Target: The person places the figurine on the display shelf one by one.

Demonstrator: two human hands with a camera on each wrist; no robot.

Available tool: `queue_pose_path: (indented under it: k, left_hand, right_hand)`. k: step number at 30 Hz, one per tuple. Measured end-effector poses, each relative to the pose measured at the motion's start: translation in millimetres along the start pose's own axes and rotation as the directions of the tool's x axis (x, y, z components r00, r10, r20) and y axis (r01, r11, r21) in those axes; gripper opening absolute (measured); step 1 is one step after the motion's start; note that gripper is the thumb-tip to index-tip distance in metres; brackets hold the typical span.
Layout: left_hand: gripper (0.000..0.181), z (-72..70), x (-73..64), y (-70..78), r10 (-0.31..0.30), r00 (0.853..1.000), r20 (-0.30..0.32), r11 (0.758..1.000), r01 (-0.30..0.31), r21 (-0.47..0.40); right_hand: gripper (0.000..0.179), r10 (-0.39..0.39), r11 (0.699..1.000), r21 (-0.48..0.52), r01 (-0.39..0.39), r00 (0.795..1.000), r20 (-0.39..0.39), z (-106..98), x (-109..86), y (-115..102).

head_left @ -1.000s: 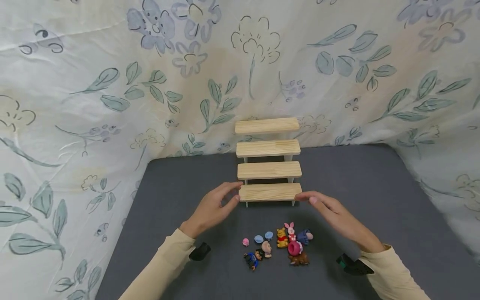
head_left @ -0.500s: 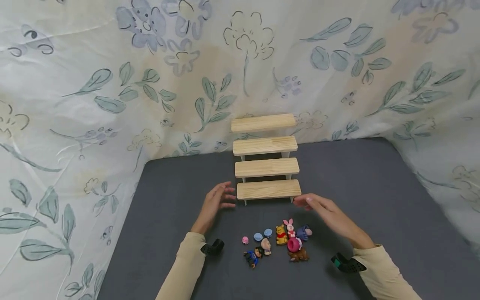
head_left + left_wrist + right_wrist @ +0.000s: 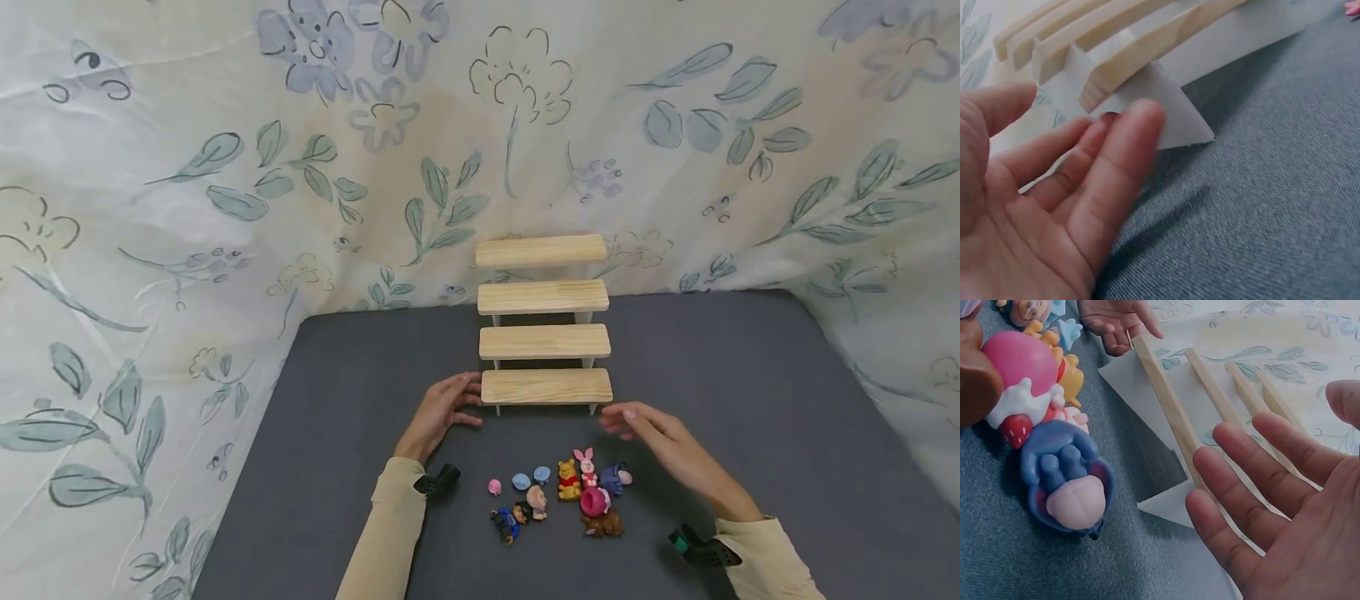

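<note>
A small display stand [image 3: 546,387] with stepped pale wooden shelves on white side supports stands at the back of the dark cloth. At the left end of its lowest shelf is my left hand [image 3: 438,417], fingers loosely bent and holding nothing; whether they touch the stand is hard to tell. My right hand [image 3: 667,446] hovers by the shelf's right front corner. In the right wrist view its fingers [image 3: 1254,509] are spread, with nothing held. Toy figures lie in front of the stand, among them a yellow bear [image 3: 568,482], a pink-eared figure [image 3: 587,469] and a blue donkey [image 3: 1069,475].
A brown figure [image 3: 604,524], a pink pot-like piece [image 3: 594,502], a figure in blue [image 3: 506,525], a bald head-like piece [image 3: 536,498] and small blue pieces [image 3: 521,481] lie close together. Behind the stand hangs a floral cloth [image 3: 360,208].
My left hand draws slightly away from the lowest shelf's left end, then comes back near it, its forearm now farther right. My right fingers shift slightly down from the right corner. The toys stay put.
</note>
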State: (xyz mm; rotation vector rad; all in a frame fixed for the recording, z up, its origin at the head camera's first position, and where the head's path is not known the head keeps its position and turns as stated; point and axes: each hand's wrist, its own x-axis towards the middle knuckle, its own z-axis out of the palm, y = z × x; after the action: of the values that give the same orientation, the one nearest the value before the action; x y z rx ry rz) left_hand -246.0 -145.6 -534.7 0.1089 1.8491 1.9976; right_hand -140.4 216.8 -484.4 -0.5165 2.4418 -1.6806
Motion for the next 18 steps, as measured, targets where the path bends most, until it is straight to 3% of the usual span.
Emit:
queue_pose_path:
  k: [5, 9, 14, 18]
  left_hand:
    - [0.059, 3.9, 0.8, 1.7, -0.066, 0.998, 0.017, 0.988, 0.063, 0.141]
    - [0.064, 6.7, -0.4, 4.2, -0.072, 0.997, 0.021, 0.972, 0.066, 0.226]
    - [0.064, 7.6, -0.3, 3.7, -0.051, 0.999, 0.013, 0.967, 0.046, 0.251]
    - [0.062, 6.3, 0.1, 0.2, -0.054, 0.998, 0.014, 0.974, 0.049, 0.223]
  right_hand:
    - [0.039, -0.008, 1.0, 0.023, 0.008, 1.0, -0.009, 2.8, -5.0, 2.0]
    - [0.041, 0.0, 0.999, 0.035, 0.001, 1.0, -0.008, 5.5, -3.9, 1.7]
    - [0.042, 0.014, 0.999, 0.04, -0.014, 1.0, -0.005, 9.3, -1.1, 2.5]
    - [0.041, 0.02, 0.999, 0.043, -0.02, 1.0, -0.008, 12.4, -1.2, 4.0]
